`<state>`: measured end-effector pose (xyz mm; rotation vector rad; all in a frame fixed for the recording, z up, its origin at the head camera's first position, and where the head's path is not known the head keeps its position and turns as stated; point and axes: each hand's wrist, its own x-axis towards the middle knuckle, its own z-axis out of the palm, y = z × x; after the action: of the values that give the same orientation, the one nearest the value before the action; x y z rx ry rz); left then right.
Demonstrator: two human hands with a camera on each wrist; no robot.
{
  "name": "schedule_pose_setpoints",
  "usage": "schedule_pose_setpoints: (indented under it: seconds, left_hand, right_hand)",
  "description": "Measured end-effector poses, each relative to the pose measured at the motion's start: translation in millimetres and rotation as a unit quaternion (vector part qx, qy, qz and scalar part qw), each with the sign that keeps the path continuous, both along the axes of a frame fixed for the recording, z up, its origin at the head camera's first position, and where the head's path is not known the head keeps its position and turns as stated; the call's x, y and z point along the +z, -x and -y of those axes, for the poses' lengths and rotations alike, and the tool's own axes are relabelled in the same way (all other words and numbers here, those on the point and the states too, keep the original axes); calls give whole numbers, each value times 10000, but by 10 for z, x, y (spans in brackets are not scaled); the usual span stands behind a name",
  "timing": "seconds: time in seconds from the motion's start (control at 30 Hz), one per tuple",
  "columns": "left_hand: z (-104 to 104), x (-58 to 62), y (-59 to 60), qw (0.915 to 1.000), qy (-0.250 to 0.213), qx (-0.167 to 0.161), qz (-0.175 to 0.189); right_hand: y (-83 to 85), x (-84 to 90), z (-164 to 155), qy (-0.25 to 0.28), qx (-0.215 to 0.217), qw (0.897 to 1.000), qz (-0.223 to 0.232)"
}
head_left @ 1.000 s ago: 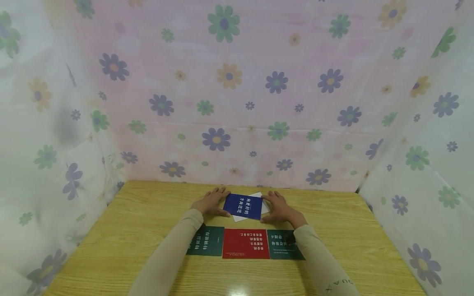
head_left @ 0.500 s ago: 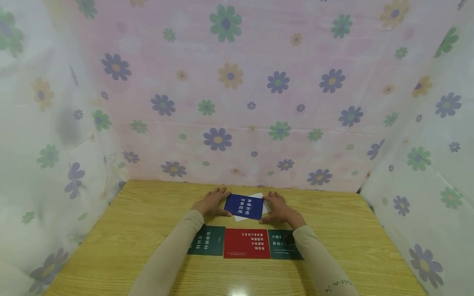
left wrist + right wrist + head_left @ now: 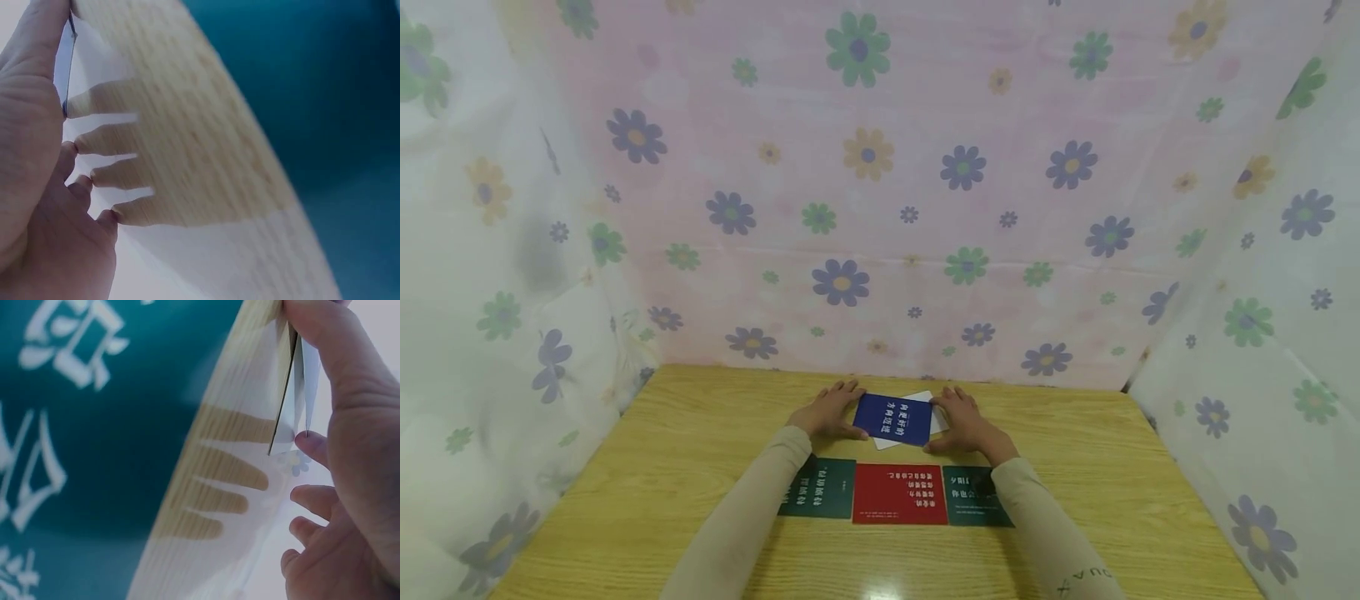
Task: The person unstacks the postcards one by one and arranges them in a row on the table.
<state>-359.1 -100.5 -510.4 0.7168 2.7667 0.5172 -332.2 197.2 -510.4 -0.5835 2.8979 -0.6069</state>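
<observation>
A blue card (image 3: 893,419) with white characters is held level between my two hands, over a white card (image 3: 940,422) turned at an angle beneath it. My left hand (image 3: 826,413) grips its left end, thumb at the near corner and index finger at the far one. At the right end my right hand (image 3: 966,425) pinches the card between thumb and index finger. In the right wrist view, a gap shows between the blue card's edge (image 3: 310,387) and the white card below. My left thumb (image 3: 39,40) lies along the card's edge in the left wrist view.
Nearer to me, a row of cards lies on the wooden table (image 3: 880,557): a green card (image 3: 831,492), a red card (image 3: 900,493) and another green card (image 3: 970,504). My sleeves partly cover the green ones. A flowered curtain (image 3: 880,217) surrounds the table's back and sides.
The head view has shifted very slightly. Both hands keep their hold on the blue card, which stays in nearly the same place.
</observation>
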Motion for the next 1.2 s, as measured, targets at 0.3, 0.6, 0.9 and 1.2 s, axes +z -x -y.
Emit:
schedule_pose_setpoints:
  seconds: [0.3,0.6,0.9,1.2]
  left_hand:
    - [49,65,-10,9999,-9,46,163]
    - [82,7,6,9999,35,-31,123]
    - [97,9,11,9998,-49,-20,174]
    - [70,-4,36,9999,-76,-123,7]
  right_hand:
    - [26,-37,-49,-73,24,10000,5]
    - [41,-25,-74,131,298,9995,-11]
    - [52,-46,-89,176,239,9996,-12]
    - [51,-44,-99,271,192,9994,27]
